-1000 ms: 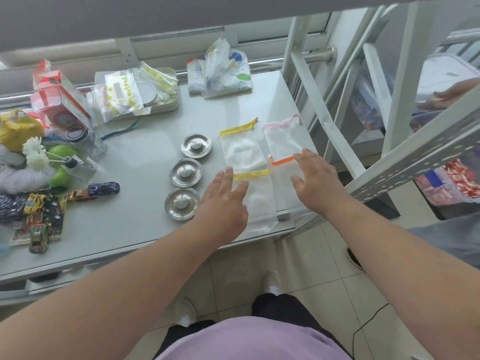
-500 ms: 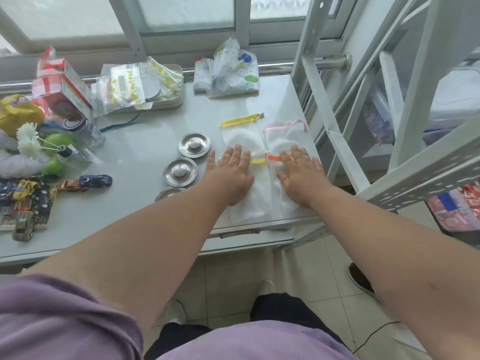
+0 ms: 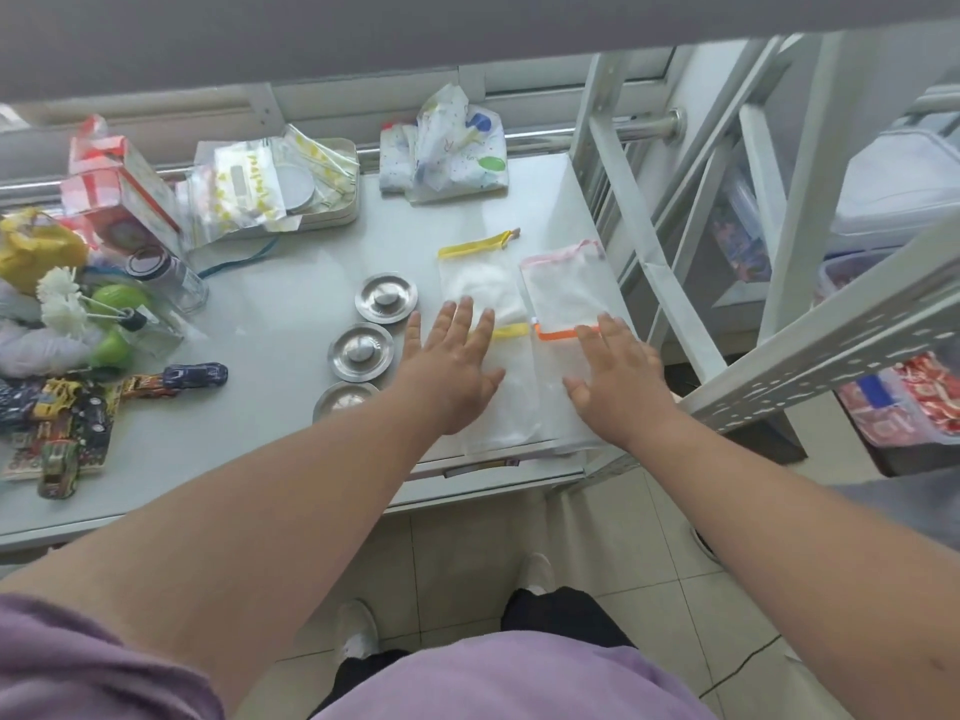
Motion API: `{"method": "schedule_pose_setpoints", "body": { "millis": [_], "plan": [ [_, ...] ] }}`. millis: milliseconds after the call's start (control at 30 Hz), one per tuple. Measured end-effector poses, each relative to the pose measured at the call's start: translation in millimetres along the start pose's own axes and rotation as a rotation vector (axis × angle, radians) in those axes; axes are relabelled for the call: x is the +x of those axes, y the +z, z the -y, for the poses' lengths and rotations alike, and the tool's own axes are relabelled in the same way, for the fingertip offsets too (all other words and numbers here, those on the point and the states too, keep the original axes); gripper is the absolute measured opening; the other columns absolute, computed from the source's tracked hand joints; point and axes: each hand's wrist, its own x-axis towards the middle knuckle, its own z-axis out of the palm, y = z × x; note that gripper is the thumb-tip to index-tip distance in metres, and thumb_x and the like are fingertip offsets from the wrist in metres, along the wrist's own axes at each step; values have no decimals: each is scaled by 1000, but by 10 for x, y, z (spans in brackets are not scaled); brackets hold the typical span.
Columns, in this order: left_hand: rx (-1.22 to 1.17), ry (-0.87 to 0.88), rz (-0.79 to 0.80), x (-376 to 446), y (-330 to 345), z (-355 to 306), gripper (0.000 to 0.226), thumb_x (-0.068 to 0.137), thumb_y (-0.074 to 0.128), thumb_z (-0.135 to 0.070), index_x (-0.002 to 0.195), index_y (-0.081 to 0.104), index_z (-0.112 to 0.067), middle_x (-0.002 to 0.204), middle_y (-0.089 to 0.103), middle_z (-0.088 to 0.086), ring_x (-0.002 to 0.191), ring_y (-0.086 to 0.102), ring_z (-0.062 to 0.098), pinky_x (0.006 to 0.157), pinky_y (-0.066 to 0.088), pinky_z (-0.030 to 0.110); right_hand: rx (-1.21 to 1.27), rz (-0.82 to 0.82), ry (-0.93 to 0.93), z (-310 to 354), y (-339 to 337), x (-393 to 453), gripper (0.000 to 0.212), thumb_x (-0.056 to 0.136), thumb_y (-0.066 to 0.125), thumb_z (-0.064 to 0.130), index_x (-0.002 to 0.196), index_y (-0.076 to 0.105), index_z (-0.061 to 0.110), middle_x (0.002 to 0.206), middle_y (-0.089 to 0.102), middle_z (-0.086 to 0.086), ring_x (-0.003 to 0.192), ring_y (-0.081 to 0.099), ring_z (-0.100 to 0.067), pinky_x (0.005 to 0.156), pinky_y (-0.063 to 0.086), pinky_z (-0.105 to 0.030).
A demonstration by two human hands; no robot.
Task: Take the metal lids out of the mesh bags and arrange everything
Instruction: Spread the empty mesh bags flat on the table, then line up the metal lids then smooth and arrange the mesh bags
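Observation:
Three round metal lids lie in a slanted row on the grey table (image 3: 291,304): the far lid (image 3: 386,297), the middle lid (image 3: 361,351) and the near lid (image 3: 343,400), which my left forearm partly covers. To their right lie flat white mesh bags: a yellow-trimmed bag (image 3: 480,278), a pink-trimmed bag (image 3: 566,288), a second yellow-trimmed bag (image 3: 511,392) and an orange-trimmed bag (image 3: 556,387). My left hand (image 3: 451,367) rests flat, fingers spread, on the yellow-trimmed bags. My right hand (image 3: 613,374) rests flat, fingers spread, on the orange-trimmed bag. Neither hand grips anything.
Toy cars (image 3: 176,377) and clutter with green balls, white flowers and a jar (image 3: 166,275) fill the table's left side. A tray with plastic bags (image 3: 275,192) and a patterned cloth bag (image 3: 449,148) sit at the back. A white metal rack (image 3: 737,283) stands right of the table.
The view has tilted down. Both hands have stayed flat on the near bags and slid slightly toward me; a second ago they hovered over them.

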Motion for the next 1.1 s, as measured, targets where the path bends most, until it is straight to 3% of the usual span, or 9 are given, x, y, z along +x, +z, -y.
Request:
{"method": "schedule_pose_setpoints", "body": {
  "millis": [100, 267, 567, 733, 1100],
  "plan": [
    [-9, 36, -24, -126, -40, 81, 79, 108, 27, -61, 172, -6, -29, 181, -14, 3, 167, -12, 23, 132, -9, 59, 37, -44, 25, 103, -57, -45, 70, 99, 55, 42, 159, 28, 18, 171, 15, -15, 159, 9, -32, 124, 13, -55],
    [-41, 36, -73, -451, -135, 483, 80, 108, 33, -63, 173, -1, -32, 182, -9, 2, 168, -8, 23, 133, -5, 57, 128, -68, -33, 571, -174, -126, 65, 100, 56, 41, 156, 34, 19, 170, 21, -13, 159, 14, -31, 123, 17, -54],
    [-209, -63, -55, -1028, -201, 1433, 81, 106, 41, -63, 172, 4, -34, 182, -3, -1, 168, 1, 24, 133, 1, 54, 220, -13, -69, 1740, -135, -171, 63, 102, 56, 39, 158, 36, 19, 170, 25, -9, 158, 20, -24, 125, 18, -47],
    [-233, -20, -25, -1081, -137, 1696, 81, 106, 41, -64, 173, 6, -35, 182, 5, 3, 167, 12, 27, 132, 13, 54, 247, 42, -62, 2122, 81, -76, 60, 102, 56, 36, 156, 39, 16, 166, 33, -9, 155, 27, -24, 125, 23, -45],
    [-461, -134, -128, -710, -210, 1681, 57, 104, 64, -34, 159, 50, -33, 170, 39, 3, 156, 34, 27, 127, 29, 44, 276, 5, -111, 2035, 67, 521, 39, 100, 59, 22, 137, 60, 11, 136, 58, -16, 130, 54, -33, 114, 39, -40]
  ]
}}
